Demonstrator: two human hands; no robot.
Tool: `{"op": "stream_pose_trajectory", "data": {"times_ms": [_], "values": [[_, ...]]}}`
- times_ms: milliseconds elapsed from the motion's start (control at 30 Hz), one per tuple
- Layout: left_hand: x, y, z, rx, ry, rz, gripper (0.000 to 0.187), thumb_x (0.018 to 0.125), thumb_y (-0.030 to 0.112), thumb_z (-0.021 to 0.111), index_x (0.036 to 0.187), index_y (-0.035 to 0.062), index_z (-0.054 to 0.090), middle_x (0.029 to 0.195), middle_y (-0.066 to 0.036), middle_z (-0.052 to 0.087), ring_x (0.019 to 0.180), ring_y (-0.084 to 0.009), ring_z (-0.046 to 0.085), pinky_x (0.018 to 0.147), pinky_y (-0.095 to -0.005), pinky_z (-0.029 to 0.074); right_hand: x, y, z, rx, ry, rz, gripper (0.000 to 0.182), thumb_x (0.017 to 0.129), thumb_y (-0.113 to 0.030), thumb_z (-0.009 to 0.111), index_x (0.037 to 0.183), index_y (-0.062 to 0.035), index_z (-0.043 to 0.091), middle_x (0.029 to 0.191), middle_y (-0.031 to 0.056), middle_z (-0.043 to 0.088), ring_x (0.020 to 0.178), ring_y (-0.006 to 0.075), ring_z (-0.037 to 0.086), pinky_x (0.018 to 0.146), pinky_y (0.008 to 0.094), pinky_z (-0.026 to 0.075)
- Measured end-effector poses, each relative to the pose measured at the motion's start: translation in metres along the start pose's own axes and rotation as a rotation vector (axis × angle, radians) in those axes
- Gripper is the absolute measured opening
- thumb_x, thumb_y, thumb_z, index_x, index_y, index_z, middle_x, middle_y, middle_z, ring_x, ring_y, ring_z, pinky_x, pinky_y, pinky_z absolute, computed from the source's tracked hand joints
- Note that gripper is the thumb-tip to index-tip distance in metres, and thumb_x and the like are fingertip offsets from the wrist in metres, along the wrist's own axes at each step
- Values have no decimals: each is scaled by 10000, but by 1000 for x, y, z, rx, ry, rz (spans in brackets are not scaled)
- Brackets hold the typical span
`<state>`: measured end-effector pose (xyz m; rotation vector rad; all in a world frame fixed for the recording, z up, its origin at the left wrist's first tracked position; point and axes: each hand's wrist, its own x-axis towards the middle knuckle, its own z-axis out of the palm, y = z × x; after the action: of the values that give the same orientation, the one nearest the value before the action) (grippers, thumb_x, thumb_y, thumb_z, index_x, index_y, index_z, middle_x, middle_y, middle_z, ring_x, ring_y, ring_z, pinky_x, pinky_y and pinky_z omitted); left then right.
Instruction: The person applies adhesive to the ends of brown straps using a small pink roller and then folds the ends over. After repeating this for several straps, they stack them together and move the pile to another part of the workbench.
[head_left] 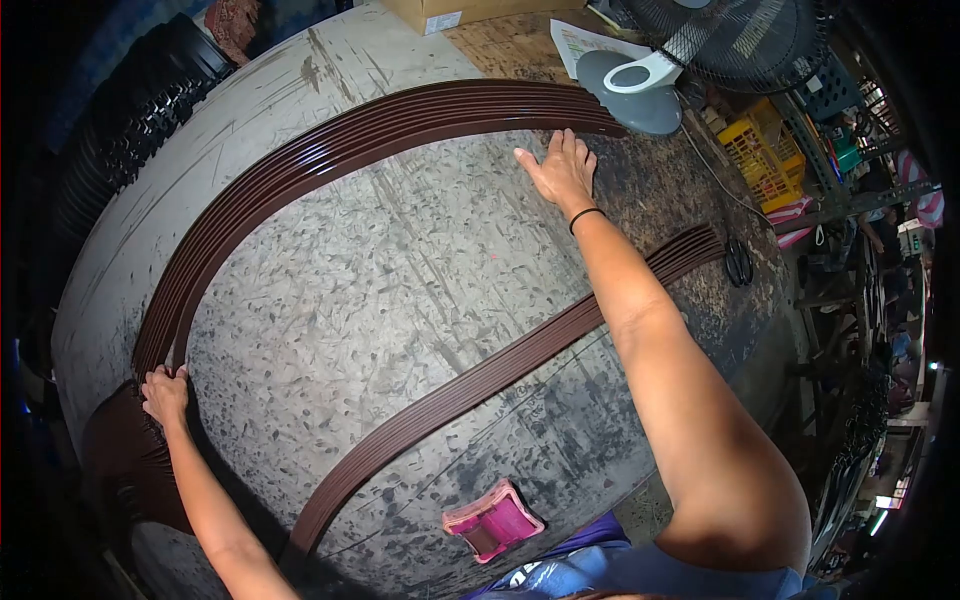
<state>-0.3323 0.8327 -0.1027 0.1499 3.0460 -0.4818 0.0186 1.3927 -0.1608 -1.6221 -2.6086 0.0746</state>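
Note:
Dark brown ribbed strips point(310, 150) lie side by side in a long bundle that curves over the far part of the worn grey tabletop point(300, 290). My left hand point(165, 395) is at the bundle's left end, its fingers closed on the strips there. Near the bundle's right end, my right hand point(562, 170) rests with fingers spread, its fingertips close to the near edge; it holds nothing. A second, narrower bundle of brown strips point(450, 400) runs diagonally nearer to me and passes under my right forearm.
A pink holder point(495, 522) lies at the near edge. Black scissors point(738, 262) are at the right. A fan point(740, 40) with a grey base stands at the back right, by a cardboard box point(480, 12). Black strips point(150, 110) are piled at the far left; yellow crates point(765, 155) stand beyond the right edge.

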Motion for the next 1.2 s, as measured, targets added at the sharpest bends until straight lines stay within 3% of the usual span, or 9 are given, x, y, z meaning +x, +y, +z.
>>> {"op": "stream_pose_trajectory", "data": {"times_ms": [100,233,267,433,667,900,1000,1100,1200], "values": [[2,-1,3,-8,14,8,502,835,430,657,1221,111,614,1255,-73,572,1212,-297,500,956,-510,402,-1,0,-1,21,-10,20,931,890,-685,363,1470,35,256,1541,196,216,1411,333,198,1142,478,129],[2,-2,-4,-16,-11,59,505,826,489,642,1212,163,626,1266,-77,576,1225,-296,499,957,-504,424,-11,0,-22,53,28,-29,886,834,-697,484,1345,26,466,1434,209,410,1344,362,353,1109,519,248],[3,-10,7,28,96,91,559,828,560,598,1238,180,614,1346,-75,543,1249,-292,497,979,-500,427,-15,-1,-10,67,228,-18,837,817,-682,530,1287,10,523,1357,208,496,1294,373,426,1074,536,304],[1,-11,2,-25,114,112,395,799,487,672,1043,179,712,1188,-62,602,1144,-278,546,878,-463,451,5,9,14,-98,236,-95,788,874,-687,430,1316,-42,529,1349,190,506,1251,363,475,1031,516,370],[17,-11,9,-144,142,73,375,809,372,709,1116,156,706,1192,-65,578,1151,-253,469,943,-419,337,9,8,11,-132,105,-27,851,880,-724,362,1425,-73,422,1449,186,380,1332,380,356,1074,524,304],[19,-12,25,-184,515,138,401,716,357,783,985,101,632,996,-81,569,1032,-286,507,824,-450,384,8,8,10,-122,86,-1,850,878,-725,368,1435,-85,414,1445,171,386,1325,376,362,1066,529,302],[-2,-10,49,-335,448,216,464,782,440,712,1073,92,616,1027,-110,551,1025,-313,505,839,-461,393,15,14,18,-144,108,-30,842,877,-729,363,1422,-91,436,1428,169,411,1298,375,402,1047,519,331],[-25,-11,73,-346,323,18,580,891,546,529,1260,99,564,1094,-140,536,1058,-324,495,910,-459,380,16,15,19,-179,125,-13,828,881,-729,345,1409,-101,455,1425,168,420,1279,377,427,1034,510,350],[-29,-10,65,-345,253,-68,631,897,573,489,1340,124,520,1172,-151,518,1111,-324,478,948,-462,363,20,19,22,-179,133,-32,830,884,-729,338,1409,-97,455,1429,168,416,1283,375,424,1036,504,349]]}}
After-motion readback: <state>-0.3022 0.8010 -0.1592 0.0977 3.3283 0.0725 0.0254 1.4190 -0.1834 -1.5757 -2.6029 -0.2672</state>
